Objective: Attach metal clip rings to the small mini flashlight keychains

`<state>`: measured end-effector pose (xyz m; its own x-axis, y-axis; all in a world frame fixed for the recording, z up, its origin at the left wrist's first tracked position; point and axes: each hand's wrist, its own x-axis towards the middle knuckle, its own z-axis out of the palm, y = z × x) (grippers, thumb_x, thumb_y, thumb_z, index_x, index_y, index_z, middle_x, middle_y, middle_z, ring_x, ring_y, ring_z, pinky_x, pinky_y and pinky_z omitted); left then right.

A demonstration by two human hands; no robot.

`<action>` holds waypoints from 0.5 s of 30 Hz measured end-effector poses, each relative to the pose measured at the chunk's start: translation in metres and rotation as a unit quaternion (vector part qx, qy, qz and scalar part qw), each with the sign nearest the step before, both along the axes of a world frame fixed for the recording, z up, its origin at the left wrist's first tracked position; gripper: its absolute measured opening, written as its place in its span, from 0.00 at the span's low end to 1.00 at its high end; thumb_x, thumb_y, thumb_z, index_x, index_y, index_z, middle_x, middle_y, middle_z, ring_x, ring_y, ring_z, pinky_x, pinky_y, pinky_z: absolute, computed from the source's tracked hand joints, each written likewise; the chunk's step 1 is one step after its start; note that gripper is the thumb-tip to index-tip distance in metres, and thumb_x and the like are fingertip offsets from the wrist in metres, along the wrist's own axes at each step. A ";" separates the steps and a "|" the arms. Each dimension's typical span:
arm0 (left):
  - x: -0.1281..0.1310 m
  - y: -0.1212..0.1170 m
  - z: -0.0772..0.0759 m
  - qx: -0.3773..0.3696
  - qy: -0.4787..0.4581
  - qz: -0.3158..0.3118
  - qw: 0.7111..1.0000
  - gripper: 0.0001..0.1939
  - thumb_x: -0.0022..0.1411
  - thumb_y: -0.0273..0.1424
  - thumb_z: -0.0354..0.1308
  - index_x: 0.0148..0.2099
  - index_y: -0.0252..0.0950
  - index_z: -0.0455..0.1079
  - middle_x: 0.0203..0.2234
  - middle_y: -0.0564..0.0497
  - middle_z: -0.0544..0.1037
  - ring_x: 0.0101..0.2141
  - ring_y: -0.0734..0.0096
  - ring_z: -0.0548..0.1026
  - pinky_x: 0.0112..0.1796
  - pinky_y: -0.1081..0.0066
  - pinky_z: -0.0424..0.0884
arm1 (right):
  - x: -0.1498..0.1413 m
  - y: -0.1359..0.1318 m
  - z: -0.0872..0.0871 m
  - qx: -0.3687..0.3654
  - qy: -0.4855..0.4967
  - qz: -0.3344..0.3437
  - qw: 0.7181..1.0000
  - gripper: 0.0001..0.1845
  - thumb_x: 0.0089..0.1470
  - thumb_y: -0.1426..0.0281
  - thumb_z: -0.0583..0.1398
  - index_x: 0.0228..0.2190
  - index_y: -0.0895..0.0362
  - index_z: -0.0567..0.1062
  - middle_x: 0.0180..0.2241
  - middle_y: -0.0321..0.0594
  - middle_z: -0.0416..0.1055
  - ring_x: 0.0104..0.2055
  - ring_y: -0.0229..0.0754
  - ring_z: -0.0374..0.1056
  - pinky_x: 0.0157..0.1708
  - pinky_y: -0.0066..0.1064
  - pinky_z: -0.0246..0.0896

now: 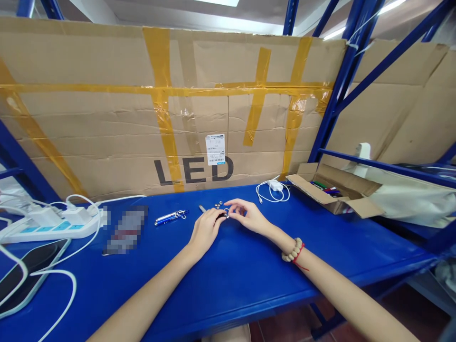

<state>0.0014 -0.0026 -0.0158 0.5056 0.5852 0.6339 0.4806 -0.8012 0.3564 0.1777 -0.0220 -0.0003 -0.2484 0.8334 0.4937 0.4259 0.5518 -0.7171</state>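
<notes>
Close together above the middle of the blue shelf, my left hand and my right hand meet at a small silver metal piece with a ring. My left hand is closed, palm down, around something mostly hidden; a dark bit shows at its fingertips. The thumb and index finger of my right hand pinch at the metal piece. Just beyond the fingers lie several small silver button cells. A short grey stick-like piece lies behind my left hand. Further left rests a blue penlight with a metal clip.
A white power strip with plugged-in adapters and cables, a blurred-out flat item and a phone occupy the left. Back right are a white charger with cable and an open cardboard box of pens. Large cardboard stands behind.
</notes>
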 end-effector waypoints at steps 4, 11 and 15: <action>0.001 -0.001 0.001 0.004 -0.001 -0.004 1.000 0.06 0.62 0.24 0.53 0.43 0.36 0.66 0.37 0.54 0.71 0.39 0.70 0.69 0.41 0.72 0.63 | 0.000 -0.002 0.003 0.004 0.033 -0.019 0.999 0.17 0.49 0.69 0.57 0.42 0.60 0.68 0.29 0.38 0.68 0.24 0.31 0.57 0.27 0.24 0.55; 0.000 0.000 -0.001 0.012 0.019 0.002 1.000 0.06 0.62 0.25 0.53 0.42 0.36 0.67 0.36 0.53 0.71 0.37 0.70 0.69 0.39 0.72 0.63 | -0.005 -0.002 0.001 -0.007 0.040 -0.006 0.999 0.17 0.48 0.68 0.58 0.42 0.61 0.69 0.29 0.39 0.69 0.24 0.31 0.56 0.26 0.24 0.55; 0.000 0.002 -0.001 0.014 0.063 0.027 0.998 0.05 0.62 0.27 0.54 0.41 0.36 0.68 0.35 0.54 0.71 0.36 0.69 0.68 0.38 0.71 0.62 | 0.001 0.002 -0.003 -0.004 0.035 -0.040 0.999 0.18 0.48 0.67 0.58 0.41 0.61 0.69 0.29 0.39 0.69 0.23 0.31 0.57 0.26 0.24 0.55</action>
